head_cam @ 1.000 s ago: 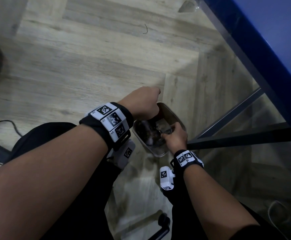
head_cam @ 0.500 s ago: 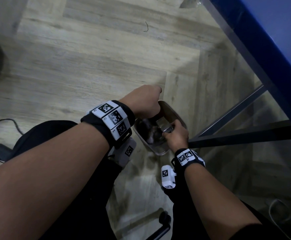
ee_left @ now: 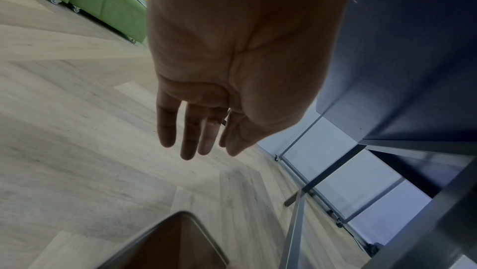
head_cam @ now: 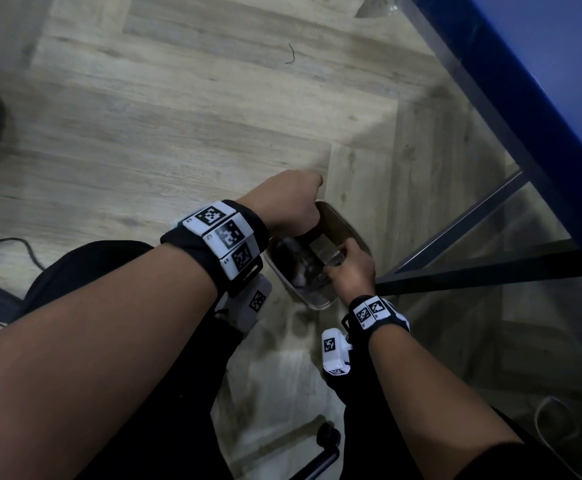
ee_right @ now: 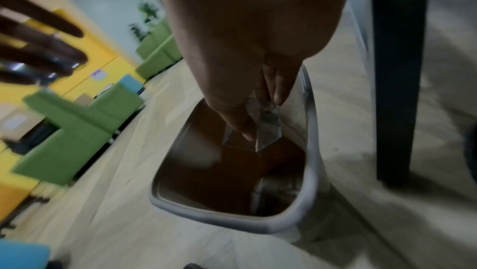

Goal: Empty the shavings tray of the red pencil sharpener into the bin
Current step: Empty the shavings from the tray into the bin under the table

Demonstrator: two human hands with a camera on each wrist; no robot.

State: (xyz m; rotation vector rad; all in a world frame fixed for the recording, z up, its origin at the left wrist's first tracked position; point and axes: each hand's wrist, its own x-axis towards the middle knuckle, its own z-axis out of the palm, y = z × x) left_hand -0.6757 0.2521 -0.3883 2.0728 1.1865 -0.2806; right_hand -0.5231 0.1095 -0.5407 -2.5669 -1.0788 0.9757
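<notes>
the clear tray is the hardest thing to read: in the right wrist view it shows only as a see-through wedge below the fingers, its upper part covered by the right hand, and whether any shavings are left in it cannot be told. in the head view it is a pale, glassy patch at the centre of the frame, half lost against the dark inside of the bin. the sharpener's red body cannot be made out in any view.

the right hand pinches the tray between thumb and fingers, over the bin's mouth and within its grey rim. the tray's long axis runs roughly up and down, its lower corner pointing into the bin.

the left hand is above the bin's far left edge. the head view shows only its back, but the left wrist view shows its fingers straight, loosely together and holding nothing. only a corner of the bin shows at the bottom of that view.

the bin stands on a pale wood floor, beside the dark legs of a blue table at the right of the frame. the bin's contents are dark and blurred.
</notes>
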